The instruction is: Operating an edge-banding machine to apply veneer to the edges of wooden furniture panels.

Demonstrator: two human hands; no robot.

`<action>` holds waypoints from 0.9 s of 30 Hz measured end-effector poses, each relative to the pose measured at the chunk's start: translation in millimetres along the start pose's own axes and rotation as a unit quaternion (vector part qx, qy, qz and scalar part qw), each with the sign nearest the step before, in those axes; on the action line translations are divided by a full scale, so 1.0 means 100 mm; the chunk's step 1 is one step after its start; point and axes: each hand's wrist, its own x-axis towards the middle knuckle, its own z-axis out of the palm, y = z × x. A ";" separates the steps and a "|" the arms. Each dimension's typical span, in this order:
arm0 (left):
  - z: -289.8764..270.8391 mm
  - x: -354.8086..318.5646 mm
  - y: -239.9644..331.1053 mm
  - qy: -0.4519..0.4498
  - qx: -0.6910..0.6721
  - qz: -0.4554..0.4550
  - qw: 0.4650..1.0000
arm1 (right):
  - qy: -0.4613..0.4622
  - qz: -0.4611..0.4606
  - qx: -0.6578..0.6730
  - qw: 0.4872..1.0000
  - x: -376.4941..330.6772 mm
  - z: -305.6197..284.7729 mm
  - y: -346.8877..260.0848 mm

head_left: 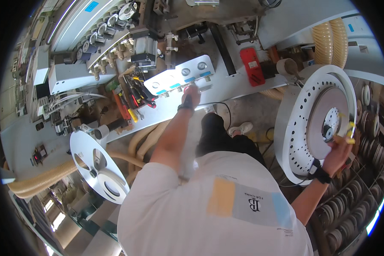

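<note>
My left hand (192, 96) reaches forward to the lower edge of a white gauge panel (170, 79) with round dials. Its fingers are closed at a small knob there, mostly hidden by the hand. Off to the right, my right hand (339, 152) is closed beside the black hub (328, 132) of a large white perforated wheel (295, 141). A yellow object (351, 131) sticks out from its fingers; its kind cannot be made out. Wound around the hub is a grey-brown disc-shaped roll (318, 115). Black bands circle both wrists.
Pliers and screwdrivers (136, 91) lie on the bench left of the panel, and a red case (252, 67) to its right. A white reel (99, 167) stands at the left. Beige ribbed hoses (45, 176) run below the bench. Racked rolls (350, 200) fill the far right.
</note>
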 end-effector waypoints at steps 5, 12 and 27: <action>-1.70 -0.06 0.94 0.031 -0.304 0.082 0.949 | -0.245 0.353 0.317 0.846 -0.42 0.93 -1.23; -2.71 -0.36 1.78 0.029 -0.172 0.527 0.831 | -0.421 0.381 0.561 0.603 -0.64 1.45 -2.10; -6.38 0.21 -0.82 0.501 -0.168 0.118 0.841 | -0.129 0.258 -0.178 0.941 -0.29 0.65 0.00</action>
